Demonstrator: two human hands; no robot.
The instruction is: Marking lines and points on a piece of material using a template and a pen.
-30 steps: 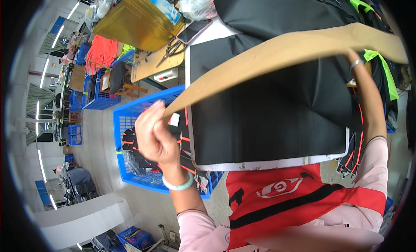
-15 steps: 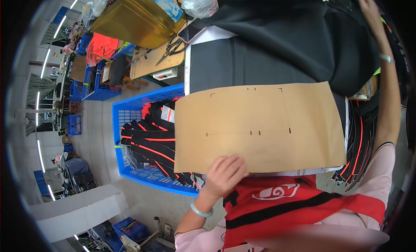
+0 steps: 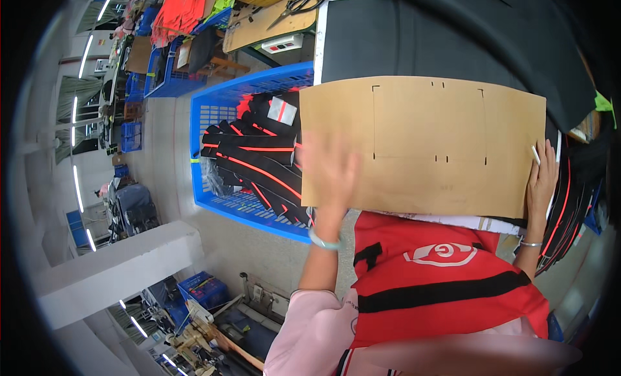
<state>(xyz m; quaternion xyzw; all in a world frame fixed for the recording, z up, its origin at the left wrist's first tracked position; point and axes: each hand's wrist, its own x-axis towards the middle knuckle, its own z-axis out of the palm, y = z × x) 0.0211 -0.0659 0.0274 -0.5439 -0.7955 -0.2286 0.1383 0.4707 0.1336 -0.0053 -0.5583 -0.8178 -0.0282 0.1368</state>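
A large tan cardboard pattern sheet (image 3: 414,127) with short black marks and thin lines lies across black material (image 3: 388,49). Over its left end my left hand (image 3: 331,169) is spread open, smeared by motion, with nothing seen in it; whether it touches the sheet I cannot tell. At the sheet's right edge rests my right hand (image 3: 542,185), fingers closed on a thin white marking stick (image 3: 535,155) whose tip points up and away from me.
A blue plastic basket (image 3: 202,172) left of the table holds black strips with orange-red lines (image 3: 249,153). Beyond it are scissors (image 3: 294,7) on a wooden board and a white power strip (image 3: 282,44). More black strips (image 3: 561,208) hang at the right.
My right hand has come back from the far right corner to the sheet's right edge, now with a white stick. My left hand has moved up onto the sheet's left part. The view has shifted.
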